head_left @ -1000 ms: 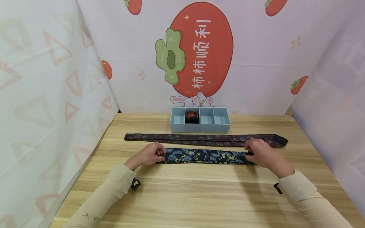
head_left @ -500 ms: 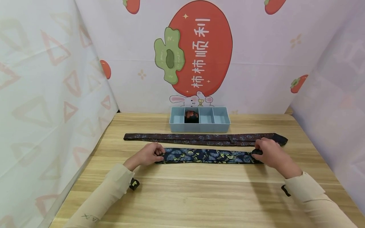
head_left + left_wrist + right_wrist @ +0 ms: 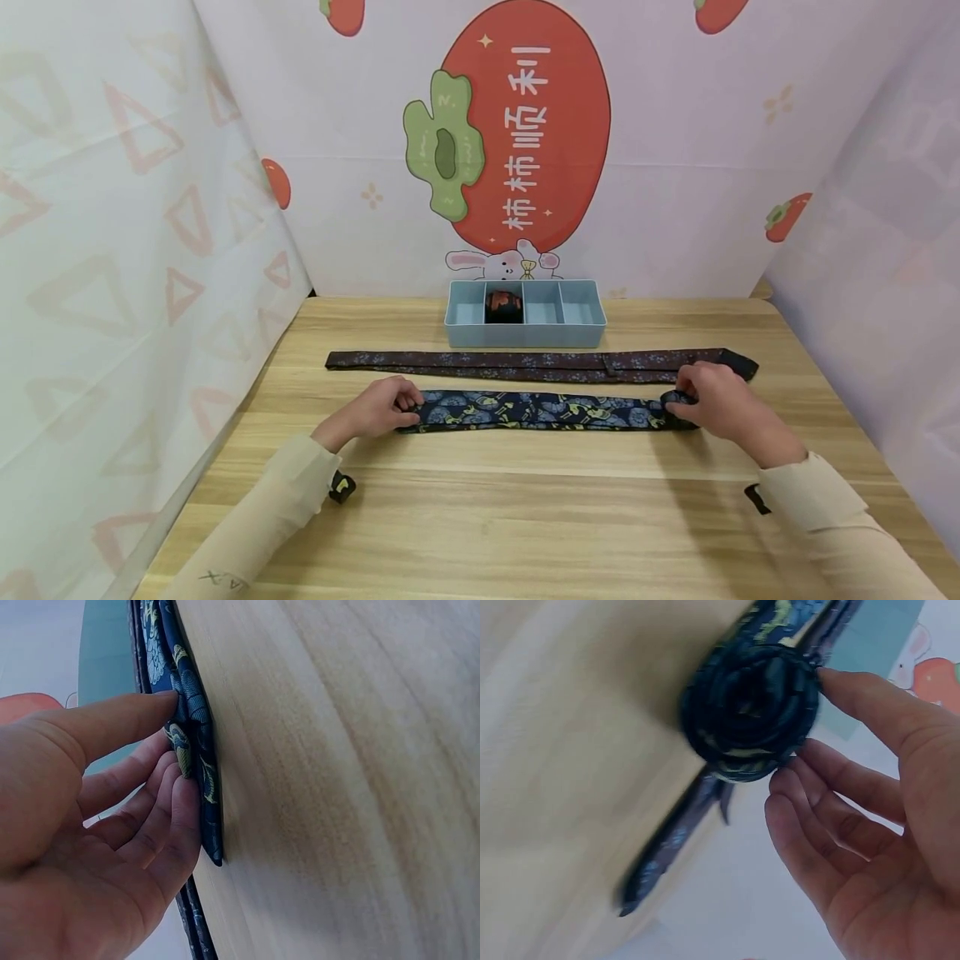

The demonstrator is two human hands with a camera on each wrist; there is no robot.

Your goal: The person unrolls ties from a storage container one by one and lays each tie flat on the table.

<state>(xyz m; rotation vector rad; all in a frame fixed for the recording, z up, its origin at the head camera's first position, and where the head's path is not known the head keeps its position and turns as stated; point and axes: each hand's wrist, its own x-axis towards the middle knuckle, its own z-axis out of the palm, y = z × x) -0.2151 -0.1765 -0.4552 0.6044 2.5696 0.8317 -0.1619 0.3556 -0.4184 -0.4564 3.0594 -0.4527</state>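
Observation:
A dark blue necktie (image 3: 540,410) with a yellow and light blue pattern lies flat across the table, its right end wound into a coil (image 3: 677,403). My left hand (image 3: 378,407) pinches the tie's left end; in the left wrist view the thumb sits on one face of the folded fabric (image 3: 196,712) and the fingers on the other. My right hand (image 3: 716,404) holds the coil between thumb and fingers. The right wrist view shows its spiral side (image 3: 746,712), with the fingertips at its edge.
Behind lies a maroon necktie (image 3: 480,362) with small blue flowers, stretched out lengthwise. A light blue four-compartment box (image 3: 525,336) stands at the back, with a dark rolled item with reddish patches (image 3: 504,307) in its second compartment from the left. Printed cloths hang around the table.
My right hand has moved to the right along the table with the coil, which shows more clearly now. My left hand has shifted slightly left with the other end.

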